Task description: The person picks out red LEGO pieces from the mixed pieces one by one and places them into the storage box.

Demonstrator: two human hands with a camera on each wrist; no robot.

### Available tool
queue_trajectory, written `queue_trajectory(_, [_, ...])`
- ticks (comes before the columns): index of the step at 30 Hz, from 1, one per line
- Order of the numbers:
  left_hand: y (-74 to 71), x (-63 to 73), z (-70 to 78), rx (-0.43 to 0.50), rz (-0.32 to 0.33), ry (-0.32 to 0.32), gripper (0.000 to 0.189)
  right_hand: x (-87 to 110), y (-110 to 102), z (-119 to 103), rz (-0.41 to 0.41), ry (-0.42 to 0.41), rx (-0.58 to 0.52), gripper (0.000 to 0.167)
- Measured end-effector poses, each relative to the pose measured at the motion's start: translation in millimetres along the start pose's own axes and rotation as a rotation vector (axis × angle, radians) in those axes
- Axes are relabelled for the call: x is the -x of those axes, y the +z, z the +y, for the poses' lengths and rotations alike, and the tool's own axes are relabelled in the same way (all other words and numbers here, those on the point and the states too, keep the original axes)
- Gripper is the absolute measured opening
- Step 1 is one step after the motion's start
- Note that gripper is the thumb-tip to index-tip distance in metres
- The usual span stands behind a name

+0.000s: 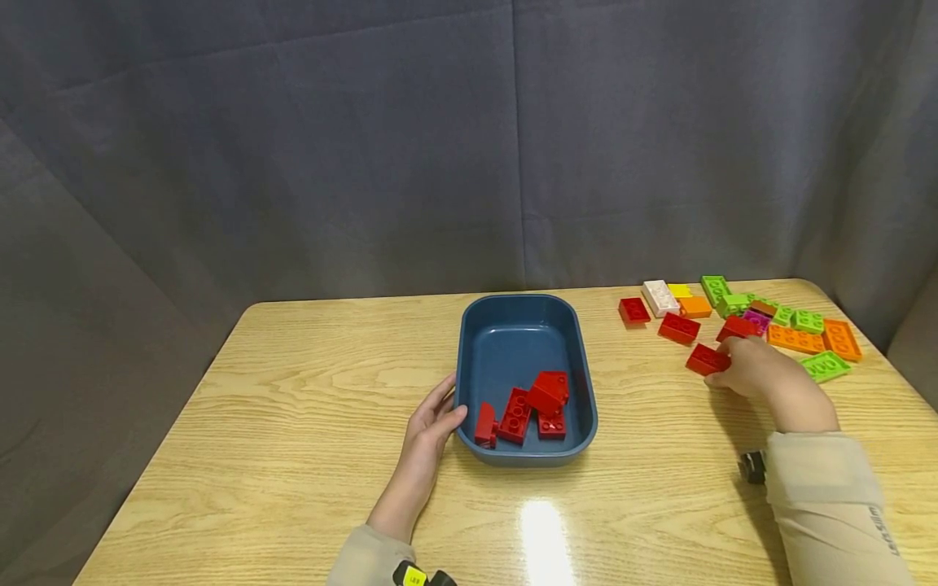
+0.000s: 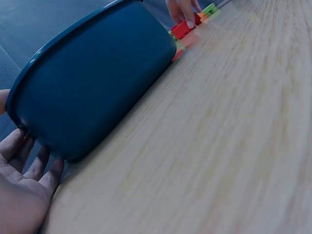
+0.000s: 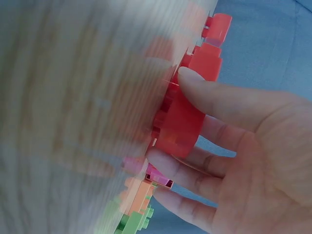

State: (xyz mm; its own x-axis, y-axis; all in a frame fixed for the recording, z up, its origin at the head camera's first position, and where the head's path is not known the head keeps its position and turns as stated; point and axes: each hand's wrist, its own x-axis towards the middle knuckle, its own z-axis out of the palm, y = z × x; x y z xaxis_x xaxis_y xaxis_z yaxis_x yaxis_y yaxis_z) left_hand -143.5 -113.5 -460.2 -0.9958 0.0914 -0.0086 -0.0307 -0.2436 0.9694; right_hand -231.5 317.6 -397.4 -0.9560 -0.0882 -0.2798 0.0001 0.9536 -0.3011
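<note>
A blue plastic tray (image 1: 513, 342) stands mid-table, with several red toy bricks (image 1: 515, 415) in its near half. My left hand (image 1: 425, 427) holds the tray's left side, the thumb at the rim and the fingers against the outer wall, as the left wrist view also shows. At the right, my right hand (image 1: 762, 374) pinches a red brick (image 1: 707, 360) between thumb and fingers, low over the table. In the right wrist view the thumb lies across this red brick (image 3: 180, 126). Close by are more red bricks (image 1: 679, 328).
Behind the right hand lie a white brick (image 1: 660, 299), an orange brick (image 1: 694, 307), green bricks (image 1: 808, 321) and orange plates (image 1: 842, 339). A green plate (image 1: 825, 366) lies near the right wrist. A grey curtain (image 1: 396, 163) hangs behind the wooden table (image 1: 315, 391).
</note>
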Motion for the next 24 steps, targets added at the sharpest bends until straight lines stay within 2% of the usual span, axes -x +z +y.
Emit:
queue_trajectory(5, [0.2, -0.1, 0.2, 0.002, -0.002, 0.001, 0.059, 1.0, -0.9, -0.6, -0.013, -0.005, -0.004, 0.064])
queue_trajectory(24, [0.4, 0.7, 0.5, -0.007, 0.0, 0.004, 0.059, 5.6, -3.4, -7.2, 0.043, -0.02, -0.012, 0.062])
